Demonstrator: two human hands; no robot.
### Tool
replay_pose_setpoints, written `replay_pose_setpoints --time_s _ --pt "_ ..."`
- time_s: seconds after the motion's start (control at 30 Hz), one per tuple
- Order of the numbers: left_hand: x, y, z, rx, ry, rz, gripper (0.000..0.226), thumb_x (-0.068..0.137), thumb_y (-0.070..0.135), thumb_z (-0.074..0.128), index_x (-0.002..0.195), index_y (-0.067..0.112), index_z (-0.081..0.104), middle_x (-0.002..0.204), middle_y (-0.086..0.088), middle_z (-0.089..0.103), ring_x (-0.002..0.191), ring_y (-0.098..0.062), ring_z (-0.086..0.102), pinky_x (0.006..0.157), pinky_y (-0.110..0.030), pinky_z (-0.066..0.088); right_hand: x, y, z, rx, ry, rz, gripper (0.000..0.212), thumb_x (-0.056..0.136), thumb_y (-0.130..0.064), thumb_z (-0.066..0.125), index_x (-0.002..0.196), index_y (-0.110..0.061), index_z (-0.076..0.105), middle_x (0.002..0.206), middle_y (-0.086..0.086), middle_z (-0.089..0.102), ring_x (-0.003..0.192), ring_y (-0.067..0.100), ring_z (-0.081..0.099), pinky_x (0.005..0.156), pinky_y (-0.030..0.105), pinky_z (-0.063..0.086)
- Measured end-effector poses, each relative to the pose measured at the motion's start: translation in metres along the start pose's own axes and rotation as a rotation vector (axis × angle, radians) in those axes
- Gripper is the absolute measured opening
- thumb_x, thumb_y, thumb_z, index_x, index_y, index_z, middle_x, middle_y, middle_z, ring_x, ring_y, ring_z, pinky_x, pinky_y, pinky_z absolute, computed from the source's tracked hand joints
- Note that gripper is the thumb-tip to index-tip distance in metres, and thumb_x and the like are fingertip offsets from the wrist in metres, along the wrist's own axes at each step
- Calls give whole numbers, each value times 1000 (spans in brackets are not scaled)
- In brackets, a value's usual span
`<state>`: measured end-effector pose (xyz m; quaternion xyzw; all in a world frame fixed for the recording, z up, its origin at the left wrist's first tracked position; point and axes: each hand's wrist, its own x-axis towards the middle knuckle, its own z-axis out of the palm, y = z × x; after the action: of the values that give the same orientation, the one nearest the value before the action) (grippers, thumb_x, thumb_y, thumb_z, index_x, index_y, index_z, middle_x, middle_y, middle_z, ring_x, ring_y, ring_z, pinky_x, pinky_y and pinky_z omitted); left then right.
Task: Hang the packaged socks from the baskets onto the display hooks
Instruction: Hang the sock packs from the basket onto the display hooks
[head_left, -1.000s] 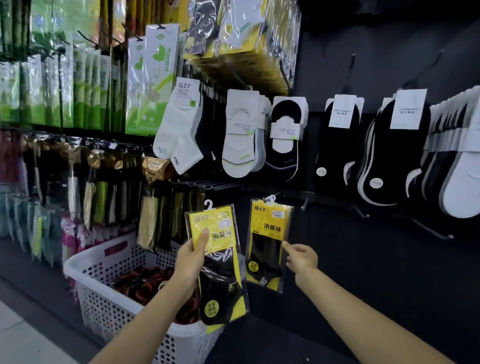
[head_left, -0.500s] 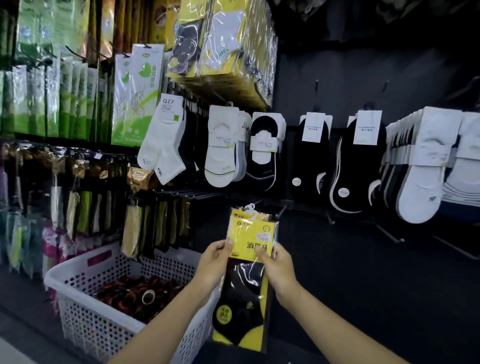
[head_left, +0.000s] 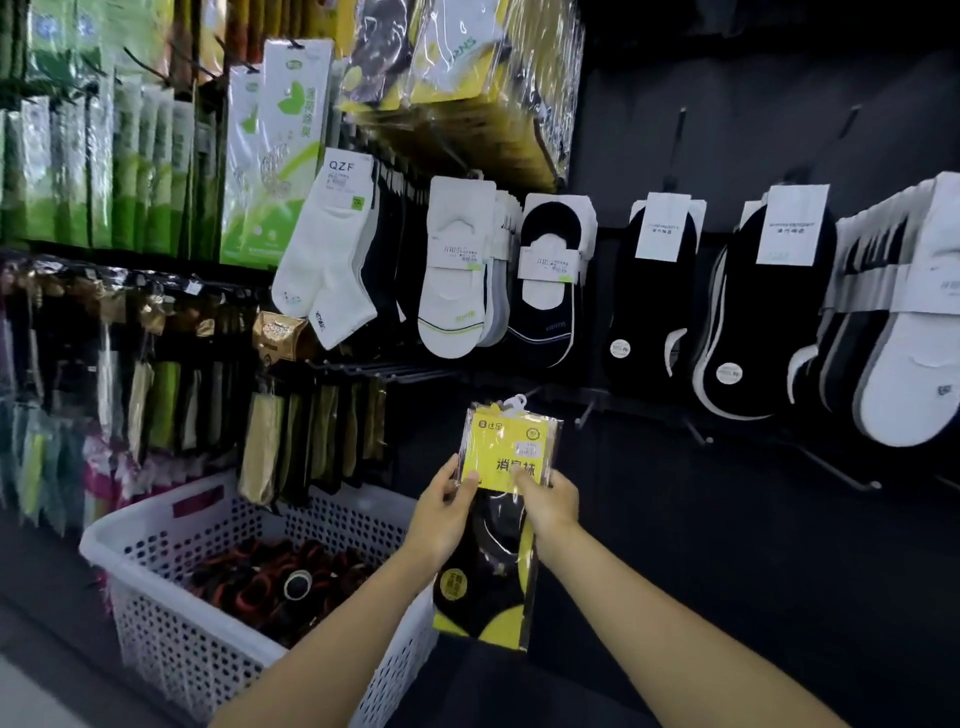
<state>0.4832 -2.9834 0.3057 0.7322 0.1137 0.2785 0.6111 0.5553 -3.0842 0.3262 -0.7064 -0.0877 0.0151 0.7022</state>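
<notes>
Head view gave me the packaged socks (head_left: 506, 452) held upright above the near right corner of the white basket (head_left: 156, 512), in front of the dark display wall. It looked like a thin stack of packets rather than a single one, though I could not count them. My left hand (head_left: 447, 512) pinched the stack's left edge with the thumb across the yellow card. My right hand (head_left: 550, 506) pinched the right edge the same way, and the fingers behind the packets were hidden from me. The white hanger tab (head_left: 514, 402) stood up from the top of the stack, free of both hands.

Up and to the right of the basket, a bare display hook (head_left: 586, 413) jutted from the wall, near the tab but not touching it. Loose socks (head_left: 280, 577) lay inside the basket.

I judged the step in hand to be squaring the stack before threading it. To do that well, I wanted the tabs lined up so their openings sat together. I also wanted both pinches kept low on the card, leaving the tab clear. The glossy film seemed likely to let the packets fan apart, so an even grip from both sides mattered. Then the tab should meet the hook's tip squarely and slide back along it, with neither hand letting go until the hook carried the weight.
</notes>
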Motion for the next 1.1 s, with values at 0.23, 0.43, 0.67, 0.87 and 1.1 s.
replay_pose_setpoints --time_s 0.23,0.43,0.67,0.87,1.1 --pt "-5 -28 7 9 11 -19 54 97 30 48 145 14 33 143 -3 45 131 -18 42 105 -25 34 0 45 -29 -53 -22 99 24 93 -23 60 112 -9 62 115 8 64 105 22 59 93 35 49" --pt "-73 -55 0 166 -80 -9 44 96 33 50 136 17 46 135 6 50 129 -14 44 103 -23 36 -62 82 -87 -181 -187 119 33 94 -19 59 125 -10 54 120 6 61 109 17 57 93 28 46" --pt "-209 -122 14 377 -195 -119 39 94 33 55 128 14 54 128 1 56 114 -11 53 97 -21 42 -178 181 -156 -315 -340 315 32 92 -14 61 122 -7 53 120 9 59 103 18 58 73 22 48" --pt "-335 -199 22 395 -270 -473 42 91 30 60 126 7 56 130 -10 56 120 -22 52 94 -22 40 -275 290 -207 -449 -318 555 38 83 -10 72 115 4 57 116 19 62 106 26 59 70 16 45" --pt "-396 -237 -25 676 -304 -741 76 83 36 69 142 7 31 139 -17 44 125 -33 45 100 -41 44 -304 318 -229 -937 -582 286 66 76 -41 76 131 -17 49 136 3 46 125 20 45 99 27 38"
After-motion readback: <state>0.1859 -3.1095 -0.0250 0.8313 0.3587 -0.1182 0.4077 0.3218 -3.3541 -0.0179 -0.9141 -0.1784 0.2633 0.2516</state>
